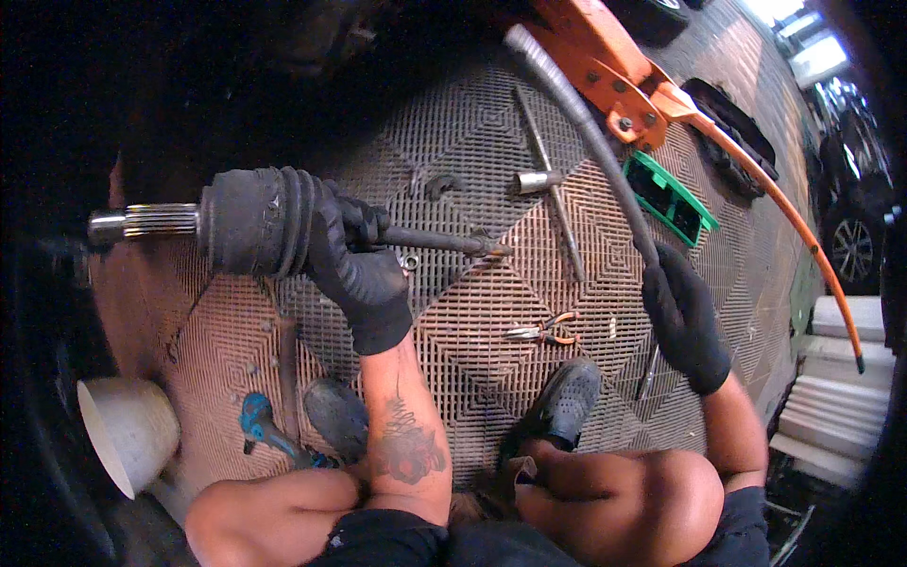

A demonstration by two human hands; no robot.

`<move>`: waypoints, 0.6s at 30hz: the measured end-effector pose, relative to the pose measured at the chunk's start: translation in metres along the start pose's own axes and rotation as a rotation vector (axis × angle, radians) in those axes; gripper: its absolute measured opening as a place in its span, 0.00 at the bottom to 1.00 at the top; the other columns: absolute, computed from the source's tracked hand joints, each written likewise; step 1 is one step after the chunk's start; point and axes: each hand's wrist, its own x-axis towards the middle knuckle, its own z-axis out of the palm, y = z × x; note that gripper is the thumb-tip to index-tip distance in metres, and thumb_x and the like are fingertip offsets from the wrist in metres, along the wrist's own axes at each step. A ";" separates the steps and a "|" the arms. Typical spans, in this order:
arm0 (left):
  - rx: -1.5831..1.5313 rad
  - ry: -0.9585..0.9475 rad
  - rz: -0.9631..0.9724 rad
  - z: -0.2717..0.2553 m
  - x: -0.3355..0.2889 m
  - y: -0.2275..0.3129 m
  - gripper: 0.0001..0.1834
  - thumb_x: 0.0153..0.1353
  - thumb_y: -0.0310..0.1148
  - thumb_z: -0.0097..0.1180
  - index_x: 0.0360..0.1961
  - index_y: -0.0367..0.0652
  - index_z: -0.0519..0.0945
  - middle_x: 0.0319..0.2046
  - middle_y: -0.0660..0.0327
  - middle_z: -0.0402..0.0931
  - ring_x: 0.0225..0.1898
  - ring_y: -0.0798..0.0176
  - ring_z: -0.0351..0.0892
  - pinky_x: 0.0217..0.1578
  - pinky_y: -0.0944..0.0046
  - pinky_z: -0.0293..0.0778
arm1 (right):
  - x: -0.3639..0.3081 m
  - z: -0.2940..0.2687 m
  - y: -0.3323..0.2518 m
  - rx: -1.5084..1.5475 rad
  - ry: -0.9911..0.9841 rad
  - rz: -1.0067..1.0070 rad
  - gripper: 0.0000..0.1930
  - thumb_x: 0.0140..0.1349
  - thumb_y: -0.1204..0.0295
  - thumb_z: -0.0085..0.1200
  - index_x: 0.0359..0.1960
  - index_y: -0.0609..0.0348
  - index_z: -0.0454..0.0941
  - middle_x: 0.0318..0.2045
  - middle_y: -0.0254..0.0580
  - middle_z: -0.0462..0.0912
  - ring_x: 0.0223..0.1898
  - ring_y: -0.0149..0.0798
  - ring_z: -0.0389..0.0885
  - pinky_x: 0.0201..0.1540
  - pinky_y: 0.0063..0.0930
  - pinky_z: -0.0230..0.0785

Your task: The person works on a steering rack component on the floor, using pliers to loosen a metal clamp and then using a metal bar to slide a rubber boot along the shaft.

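Observation:
My left hand (364,279), in a black glove, is closed around a drive axle (231,222) just behind its ribbed rubber boot. The axle lies level, its shiny splined end pointing left and its thin shaft running right past my fingers. In my right hand (685,317), also gloved, is the lower end of a long grey metal bar (605,156). The bar slants up and left, with a blurred, ridged-looking far end near an orange jack (600,57). Below the shaft, by my left hand, a small metal ring (409,261) shows.
On the grid floor lie a bar wrench with a socket (539,181), pliers (543,331), a green case (671,198) and a blue power tool (265,425). A pale bucket (137,430) stands left, and a black case (732,137) lies far right. My shoes flank the middle.

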 end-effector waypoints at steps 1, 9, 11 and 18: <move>0.021 -0.022 0.020 0.021 -0.004 -0.003 0.11 0.63 0.37 0.62 0.29 0.48 0.73 0.23 0.66 0.64 0.25 0.69 0.63 0.33 0.62 0.66 | -0.013 0.004 0.004 0.000 0.118 -0.008 0.18 0.75 0.70 0.46 0.61 0.68 0.73 0.40 0.59 0.84 0.43 0.48 0.85 0.49 0.39 0.74; -0.026 -0.355 -0.026 0.114 -0.039 -0.014 0.30 0.60 0.40 0.61 0.57 0.32 0.69 0.24 0.65 0.66 0.24 0.68 0.63 0.33 0.61 0.67 | -0.050 0.093 0.102 0.125 -0.051 0.210 0.18 0.73 0.69 0.49 0.60 0.66 0.73 0.32 0.66 0.81 0.34 0.62 0.83 0.37 0.46 0.74; 0.009 -0.384 -0.016 0.108 -0.036 -0.010 0.36 0.56 0.45 0.63 0.58 0.30 0.67 0.24 0.63 0.67 0.24 0.67 0.63 0.33 0.60 0.66 | -0.060 0.068 0.129 0.035 0.084 0.221 0.18 0.73 0.68 0.50 0.59 0.66 0.74 0.30 0.67 0.81 0.33 0.65 0.83 0.37 0.48 0.74; -0.076 -0.466 -0.028 0.111 -0.038 0.013 0.38 0.53 0.51 0.65 0.57 0.33 0.71 0.27 0.63 0.67 0.25 0.67 0.62 0.28 0.65 0.63 | -0.042 -0.005 0.058 0.085 0.400 0.007 0.21 0.72 0.73 0.49 0.64 0.67 0.72 0.41 0.63 0.85 0.40 0.56 0.87 0.43 0.42 0.76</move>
